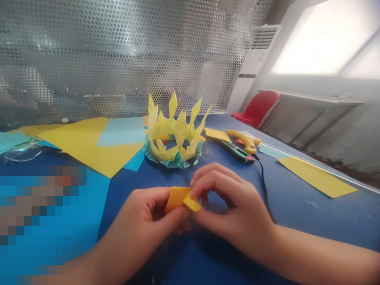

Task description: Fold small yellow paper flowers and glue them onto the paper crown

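Note:
Between my two hands is a small folded piece of yellow-orange paper (178,198), held just above the blue table. My left hand (151,215) grips its left side with the thumb in front and the fingers behind. At its right end, my right hand (234,202) pinches a lighter yellow folded flap between thumb and fingers. Just beyond the hands stands a paper crown (181,128) with tall pale-yellow points and a teal pleated rim around its base. Neither hand touches the crown.
A yellow glue gun (245,140) with a black cord and a green utility knife (236,150) lie right of the crown. Yellow sheets (317,176) and blue sheets (89,202) cover parts of the table (297,221). A perforated metal screen (118,59) rises behind. Pixelation blurs the left edge.

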Demonstrator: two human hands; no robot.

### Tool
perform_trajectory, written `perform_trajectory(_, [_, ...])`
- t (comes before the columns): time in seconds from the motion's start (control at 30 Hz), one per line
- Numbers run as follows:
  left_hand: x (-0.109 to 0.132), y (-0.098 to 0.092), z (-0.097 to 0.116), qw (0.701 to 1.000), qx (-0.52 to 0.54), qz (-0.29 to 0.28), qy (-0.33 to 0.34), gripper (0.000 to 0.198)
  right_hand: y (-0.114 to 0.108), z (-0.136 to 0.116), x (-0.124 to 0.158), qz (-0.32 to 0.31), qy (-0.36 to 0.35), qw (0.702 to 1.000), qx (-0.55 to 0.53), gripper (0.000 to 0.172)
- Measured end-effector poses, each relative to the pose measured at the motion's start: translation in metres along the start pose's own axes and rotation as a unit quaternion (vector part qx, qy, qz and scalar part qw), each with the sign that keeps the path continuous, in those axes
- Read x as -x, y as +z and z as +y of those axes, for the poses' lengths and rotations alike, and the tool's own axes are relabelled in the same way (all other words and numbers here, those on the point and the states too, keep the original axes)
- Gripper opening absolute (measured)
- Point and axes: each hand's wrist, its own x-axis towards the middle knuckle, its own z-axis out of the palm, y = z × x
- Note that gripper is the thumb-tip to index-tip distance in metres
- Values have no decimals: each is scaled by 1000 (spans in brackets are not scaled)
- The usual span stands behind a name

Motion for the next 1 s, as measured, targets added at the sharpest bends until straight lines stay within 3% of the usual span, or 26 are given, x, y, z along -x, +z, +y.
perform_trajectory(0.17, [-1,-1,-1,1000,-21,17,10,4,-1,-3,-4,-28,6,998,-62,20])
perform_trajectory(0.27, [0,-2,-4,996,-72,38,22,10,-1,-3,-7,-17,104,983,-150,30])
perform_trajectory(0.33, [1,-2,-4,992,-109,54,39,8,-1,-2,-9,-17,189,961,-199,33])
perform_trajectory(0.43, [3,0,-5,982,-135,105,76,16,-2,0,-12,-69,288,911,-288,34])
perform_trajectory(0.5, [4,2,-6,975,-140,141,94,22,-3,0,-13,-96,326,878,-337,31])
perform_trajectory(0.6, [4,3,-7,975,-140,151,88,27,-3,1,-14,-100,355,859,-355,28])
perform_trajectory(0.7, [4,4,-7,979,-139,131,66,33,-3,4,-13,-106,368,855,-351,30])
perform_trajectory(0.87, [5,5,-6,982,-123,132,64,27,-4,9,-10,-104,340,879,-317,31])
perform_trajectory(1.0, [2,1,-9,988,-121,56,74,24,-6,10,-10,-93,333,904,-252,32])
